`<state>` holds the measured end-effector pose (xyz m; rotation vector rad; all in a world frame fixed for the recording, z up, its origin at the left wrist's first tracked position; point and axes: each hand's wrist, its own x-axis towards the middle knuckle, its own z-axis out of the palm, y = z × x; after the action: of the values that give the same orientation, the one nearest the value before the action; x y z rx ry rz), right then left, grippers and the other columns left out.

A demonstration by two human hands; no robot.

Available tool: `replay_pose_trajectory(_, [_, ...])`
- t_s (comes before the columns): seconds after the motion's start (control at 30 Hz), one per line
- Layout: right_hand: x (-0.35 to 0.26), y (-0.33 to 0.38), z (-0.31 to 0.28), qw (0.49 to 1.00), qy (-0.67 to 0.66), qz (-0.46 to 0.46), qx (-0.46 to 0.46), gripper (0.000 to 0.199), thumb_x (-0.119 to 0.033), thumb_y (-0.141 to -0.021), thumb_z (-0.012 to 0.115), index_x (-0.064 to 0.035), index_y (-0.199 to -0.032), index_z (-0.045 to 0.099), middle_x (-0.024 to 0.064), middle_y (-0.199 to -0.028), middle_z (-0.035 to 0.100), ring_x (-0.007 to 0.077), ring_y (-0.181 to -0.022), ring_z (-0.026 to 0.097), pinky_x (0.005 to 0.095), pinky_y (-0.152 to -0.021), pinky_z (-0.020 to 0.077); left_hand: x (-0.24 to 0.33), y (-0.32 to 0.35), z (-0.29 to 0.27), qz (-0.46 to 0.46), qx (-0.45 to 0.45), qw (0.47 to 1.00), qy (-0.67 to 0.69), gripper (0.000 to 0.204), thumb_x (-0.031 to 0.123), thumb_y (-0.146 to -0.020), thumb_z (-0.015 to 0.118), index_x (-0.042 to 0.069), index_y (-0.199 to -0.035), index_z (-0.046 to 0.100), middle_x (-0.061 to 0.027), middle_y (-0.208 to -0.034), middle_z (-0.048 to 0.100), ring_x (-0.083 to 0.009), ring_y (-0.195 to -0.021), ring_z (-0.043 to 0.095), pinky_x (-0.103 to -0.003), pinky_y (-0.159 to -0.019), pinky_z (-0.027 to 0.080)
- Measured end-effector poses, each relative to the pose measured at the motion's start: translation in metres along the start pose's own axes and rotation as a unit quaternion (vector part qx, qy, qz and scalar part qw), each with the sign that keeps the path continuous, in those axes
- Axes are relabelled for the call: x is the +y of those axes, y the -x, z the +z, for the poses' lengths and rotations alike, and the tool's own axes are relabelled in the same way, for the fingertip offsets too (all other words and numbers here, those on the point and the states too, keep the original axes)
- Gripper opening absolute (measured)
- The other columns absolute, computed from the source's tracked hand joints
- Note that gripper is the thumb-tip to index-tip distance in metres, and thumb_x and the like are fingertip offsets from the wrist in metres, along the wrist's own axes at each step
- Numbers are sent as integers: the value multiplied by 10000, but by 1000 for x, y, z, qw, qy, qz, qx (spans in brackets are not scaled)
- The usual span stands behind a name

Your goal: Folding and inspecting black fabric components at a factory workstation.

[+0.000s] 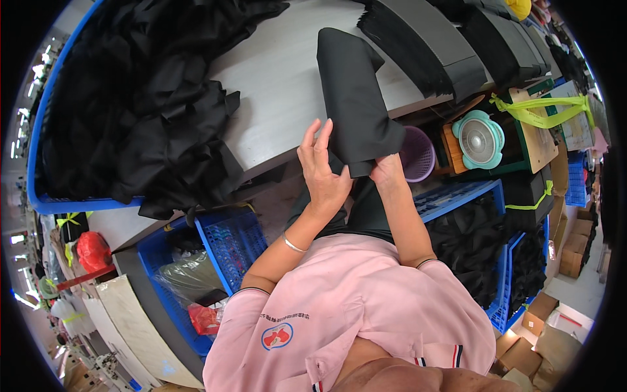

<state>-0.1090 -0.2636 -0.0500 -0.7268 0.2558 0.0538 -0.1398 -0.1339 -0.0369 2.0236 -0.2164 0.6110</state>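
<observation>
A folded piece of black cloth [353,98] lies over the near edge of the pale table [277,72], its far end resting on the tabletop. At its near right corner my right hand [389,171] grips the cloth, with the fingers mostly hidden beneath it. My left hand [323,176] is beside the cloth's left edge, open, its fingers raised and apart. The left thumb comes close to the cloth's near edge; whether it touches, I cannot tell. On the left, a big heap of black cloth pieces [137,98] spills out of a blue crate [39,176] onto the table.
Neat stacks of dark cloth pieces [424,46] stand at the far right of the table. Below it are a purple basket [417,153] and a teal-rimmed round stool [480,138]. Blue crates [228,245] flank me, the right one [457,199] holding black cloth.
</observation>
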Motion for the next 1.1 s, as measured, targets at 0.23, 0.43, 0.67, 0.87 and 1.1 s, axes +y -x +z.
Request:
replay_pose_trajectory(0.23, [5, 1, -12, 1000, -22, 1, -1, 454, -251, -971, 632, 2, -1336, 532, 140, -1262, 626, 251, -1096, 651, 402, -926, 573, 6, -5, 2, -15, 40, 992, 119, 691, -222, -674, 565, 97, -1279, 665, -88, -1262, 560, -139, -885, 570, -227, -653, 481])
replay_pose_trajectory(0.43, [11, 0, -12, 986, -154, 51, -38, 405, -176, -933, 657, 23, -1277, 579, 149, -1209, 655, 242, -1045, 678, 367, -888, 595, 16, -1, -2, -37, 11, 990, 135, 709, -201, -676, 593, 113, -1308, 650, -85, -1234, 553, -196, -962, 601, -263, -735, 503])
replay_pose_trajectory(0.67, [21, 2, -1, 984, -163, 65, -16, 344, -218, -951, 620, -17, -1230, 613, 113, -1145, 676, 229, -984, 688, 354, -832, 604, 13, 10, 4, -64, 12, 986, 152, 722, -193, -692, 617, 102, -1351, 623, -50, -1250, 531, -83, -831, 523, -207, -631, 479])
replay_pose_trajectory(0.87, [26, 1, 2, 990, -126, 60, -7, 302, -235, -986, 562, -31, -1205, 605, 101, -1088, 668, 219, -931, 674, 359, -747, 604, 9, 15, 5, -75, -3, 981, 177, 805, -202, -692, 594, 123, -1427, 550, -59, -1290, 489, -102, -910, 521, -217, -656, 495])
replay_pose_trajectory(1.1, [30, 0, 14, 998, -14, -38, 47, 328, -178, -1003, 539, -16, -1288, 552, 138, -1177, 641, 262, -988, 659, 386, -867, 577, -5, 21, -12, -38, -50, 967, 246, 729, -127, -816, 565, 32, -1510, 410, -97, -1377, 467, -140, -1067, 560, -251, -772, 546])
